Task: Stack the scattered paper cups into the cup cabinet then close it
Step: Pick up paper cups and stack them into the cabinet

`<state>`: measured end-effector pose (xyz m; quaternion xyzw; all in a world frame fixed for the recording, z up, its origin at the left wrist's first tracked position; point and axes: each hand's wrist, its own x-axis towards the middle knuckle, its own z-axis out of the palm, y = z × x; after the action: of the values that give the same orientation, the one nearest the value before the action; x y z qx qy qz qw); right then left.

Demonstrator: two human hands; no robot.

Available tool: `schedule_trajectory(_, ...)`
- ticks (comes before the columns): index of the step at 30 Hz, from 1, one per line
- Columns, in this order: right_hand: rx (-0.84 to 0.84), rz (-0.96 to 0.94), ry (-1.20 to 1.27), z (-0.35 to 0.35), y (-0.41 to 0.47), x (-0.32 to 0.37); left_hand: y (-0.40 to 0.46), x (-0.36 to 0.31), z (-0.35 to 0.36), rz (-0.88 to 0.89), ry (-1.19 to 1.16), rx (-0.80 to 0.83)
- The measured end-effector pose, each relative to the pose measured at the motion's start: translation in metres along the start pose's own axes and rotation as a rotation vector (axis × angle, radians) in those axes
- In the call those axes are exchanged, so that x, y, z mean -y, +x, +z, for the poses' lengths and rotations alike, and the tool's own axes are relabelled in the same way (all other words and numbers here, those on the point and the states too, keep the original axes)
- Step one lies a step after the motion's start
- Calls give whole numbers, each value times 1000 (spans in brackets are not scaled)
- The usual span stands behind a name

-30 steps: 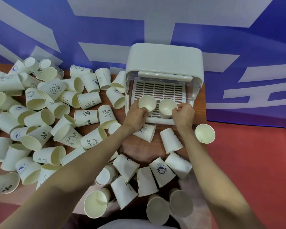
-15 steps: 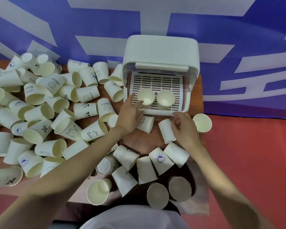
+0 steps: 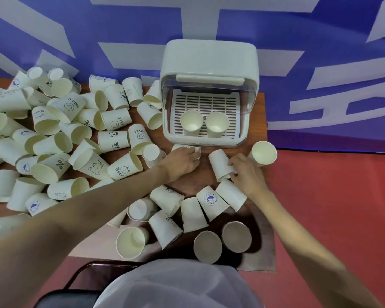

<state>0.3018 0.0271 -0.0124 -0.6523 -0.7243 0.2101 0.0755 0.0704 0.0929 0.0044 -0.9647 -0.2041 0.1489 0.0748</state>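
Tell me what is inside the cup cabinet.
Two paper cups stand upright, side by side, at the front of the cup cabinet on its slatted tray. The raised lid hides the back.

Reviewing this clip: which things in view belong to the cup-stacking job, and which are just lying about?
Job:
cup cabinet, open
two upright cups on its rack
scattered cups on the table
cup in the right hand grip
cup under the left hand

Lying about:
black chair
red floor
blue-and-white wall
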Motion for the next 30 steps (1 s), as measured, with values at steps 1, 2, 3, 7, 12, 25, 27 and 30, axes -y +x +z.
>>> schedule_trajectory(1,-13,-12,-16,1,1,1,1,2,-3,12,38,-1)
schedule_trajectory(2,-25,-30,-32,1,1,2,1,3,-7,11,44,4)
schedule_trajectory(3,-38,-49,-47,2,2,2,1,4,-10,16,46,1)
schedule_trajectory(7,-153,-105,-72,4,1,2,-1,5,-13,5,71,-10)
schedule_trajectory(12,-350,-97,43,4,-2,8,-18,3,-7,-164,-114,-187)
schedule_trajectory(25,-659,22,450,-46,17,31,-42,10,-43,-547,-521,-751)
schedule_trajectory(27,-714,62,478,-56,34,28,-33,23,-44,-593,-514,-758)
schedule_trajectory(30,-740,166,489,-66,59,24,-22,41,-40,-636,-525,-754)
